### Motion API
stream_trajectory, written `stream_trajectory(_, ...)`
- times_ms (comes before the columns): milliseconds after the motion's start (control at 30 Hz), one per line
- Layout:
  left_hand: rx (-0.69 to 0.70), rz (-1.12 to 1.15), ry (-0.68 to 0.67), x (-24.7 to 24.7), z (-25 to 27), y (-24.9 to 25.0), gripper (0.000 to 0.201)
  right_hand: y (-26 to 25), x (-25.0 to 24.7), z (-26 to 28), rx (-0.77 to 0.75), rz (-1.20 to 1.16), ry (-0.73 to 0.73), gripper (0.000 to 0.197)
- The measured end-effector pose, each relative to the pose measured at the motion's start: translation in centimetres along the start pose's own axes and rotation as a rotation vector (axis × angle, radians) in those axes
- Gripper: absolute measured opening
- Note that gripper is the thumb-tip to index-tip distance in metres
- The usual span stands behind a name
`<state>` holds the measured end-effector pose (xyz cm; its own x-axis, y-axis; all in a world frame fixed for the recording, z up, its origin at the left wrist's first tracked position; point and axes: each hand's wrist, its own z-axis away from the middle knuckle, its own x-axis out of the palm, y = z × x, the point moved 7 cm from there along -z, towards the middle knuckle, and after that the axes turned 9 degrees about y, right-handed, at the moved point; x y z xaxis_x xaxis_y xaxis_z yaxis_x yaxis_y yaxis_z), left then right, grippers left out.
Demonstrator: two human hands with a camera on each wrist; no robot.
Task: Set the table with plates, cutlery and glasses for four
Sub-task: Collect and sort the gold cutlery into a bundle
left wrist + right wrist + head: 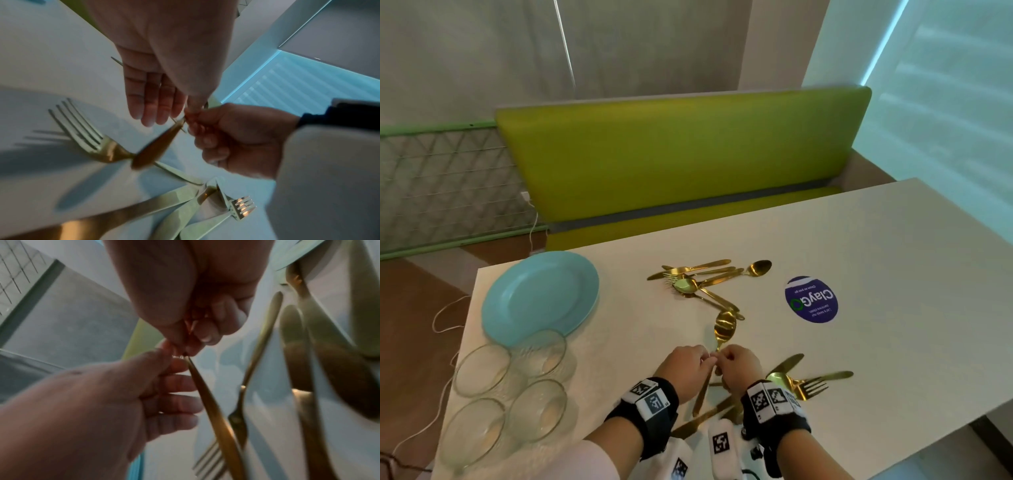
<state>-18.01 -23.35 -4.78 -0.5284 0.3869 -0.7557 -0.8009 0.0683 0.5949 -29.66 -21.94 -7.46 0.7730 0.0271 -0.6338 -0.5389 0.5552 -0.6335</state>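
Head view: at the near edge of a white table (859, 240), a person's left hand (683, 368) and right hand (739, 368) meet over scattered gold cutlery, both pinching one gold spoon (725, 327) by its handle, with the bowl pointing away from the person. The left wrist view shows the left thumb and forefinger closed on the handle while the other fingers (148, 97) stay nearly straight; the right wrist view shows the right fingers curled around the same handle. A pile of gold cutlery (702, 277) lies beyond the hands at mid-table, and a fork (813, 387) with more pieces lies just right of the right wrist. A stack of light blue plates (541, 294) sits at the far left corner, with four clear glasses (510, 387) grouped just in front of it. A round purple sticker (811, 299) lies to the right.
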Motion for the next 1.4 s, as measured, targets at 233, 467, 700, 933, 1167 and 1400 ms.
stream_trajectory(233,-0.029,0.099,-0.023,-0.2,-0.9,0.4,0.031,-2.0,-1.0,-0.3,-0.063,-0.235,-0.01,0.021)
stream_trajectory(467,-0.055,0.047,0.141,-3.2,-1.5,-1.7,0.028,0.0,1.1,1.1,-0.114,0.376,-0.078,0.019)
stream_trajectory(700,-0.075,0.21,0.262,-4.7,-0.9,-2.1,0.026,-0.7,1.8,1.0,-0.194,0.555,-0.075,0.019)
stream_trajectory(933,-0.03,0.389,0.347,-5.3,-0.8,-0.5,0.025,-1.6,-2.6,0.2,0.02,-0.037,0.174,0.02)
stream_trajectory(1167,-0.024,0.494,0.284,-4.6,-1.0,1.8,0.021,-2.4,-3.2,1.0,0.153,-0.743,0.024,0.008)
stream_trajectory(1400,0.039,0.368,0.136,-1.3,-0.6,3.6,0.017,-1.2,-3.6,2.0,0.16,-0.792,-0.006,0.009)
